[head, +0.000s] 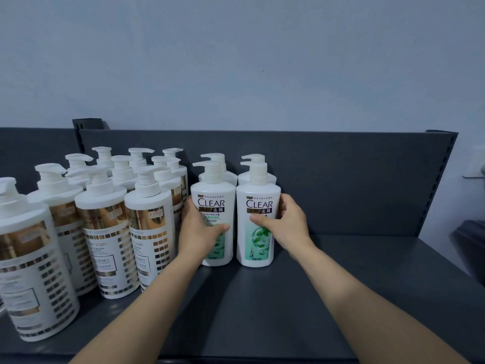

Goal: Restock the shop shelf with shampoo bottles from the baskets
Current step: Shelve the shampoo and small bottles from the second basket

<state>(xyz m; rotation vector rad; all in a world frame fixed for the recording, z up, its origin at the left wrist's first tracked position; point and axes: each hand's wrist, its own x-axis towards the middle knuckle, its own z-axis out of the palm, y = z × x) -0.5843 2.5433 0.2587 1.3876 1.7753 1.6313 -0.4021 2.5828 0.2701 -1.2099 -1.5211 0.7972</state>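
Note:
Two white CLEAR shampoo bottles with green labels stand upright side by side on the dark grey shelf (262, 306). My left hand (198, 228) is wrapped around the left CLEAR bottle (214, 200), thumb across its label. My right hand (284, 225) grips the right CLEAR bottle (258, 198) from its right side. Directly behind each of them stands another CLEAR bottle (215, 160), mostly hidden, with only the pump tops showing.
Several white pump bottles with gold labels (105, 232) fill the left part of the shelf in rows. The shelf's back panel (354, 185) rises behind everything. Bare shelf surface lies to the right of the CLEAR bottles. A dark object (469, 240) sits past the shelf's right end.

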